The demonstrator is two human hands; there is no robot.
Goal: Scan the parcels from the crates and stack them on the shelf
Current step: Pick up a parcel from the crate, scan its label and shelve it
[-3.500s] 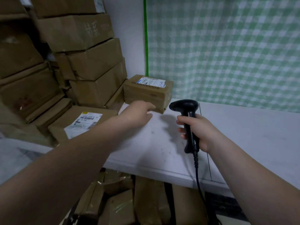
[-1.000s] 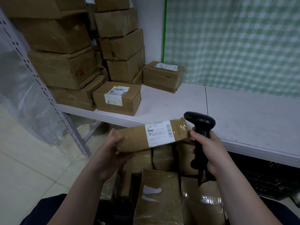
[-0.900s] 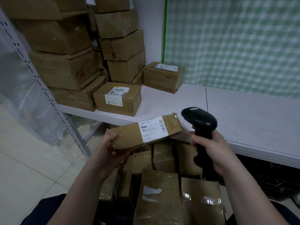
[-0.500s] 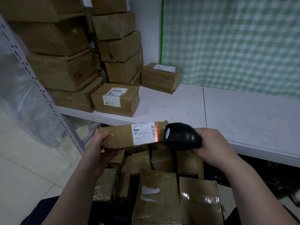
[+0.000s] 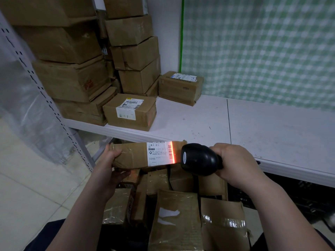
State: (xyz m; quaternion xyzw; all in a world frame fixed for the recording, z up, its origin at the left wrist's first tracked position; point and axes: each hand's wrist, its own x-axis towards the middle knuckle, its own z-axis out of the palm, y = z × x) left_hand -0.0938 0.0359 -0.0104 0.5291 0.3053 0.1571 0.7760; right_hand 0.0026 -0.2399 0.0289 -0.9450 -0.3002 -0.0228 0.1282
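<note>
My left hand (image 5: 108, 165) grips the left end of the long brown parcel (image 5: 130, 156). The thumb is on top and the fingers (image 5: 122, 173) curl underneath, holding it roughly level just in front of the shelf (image 5: 272, 127) edge. It hangs above the other parcels (image 5: 174, 220) packed upright below me. My right hand (image 5: 237, 162) is wrapped tight round the handle of the black scanner (image 5: 197, 159), whose head points sideways at the white label (image 5: 157, 153). The red line (image 5: 173, 153) falls across the barcode at the label's right end, so I judge this to be the scan itself, with the stacking yet to come.

To do it well, I want the parcel dead steady and the label flat toward the scanner head, since the wrapping looks soft enough to crease under my grip. The red line should run through every bar from end to end; it seems to, though the scanner sits very near the label. If no read comes, I'd draw the scanner back a little rather than tilt the parcel. Only after a read would I let go of the aim.

Two labelled boxes (image 5: 130, 111) already sit on the shelf beside the tall stacks — the bare white surface to their right looks like the natural spot for this one.
</note>
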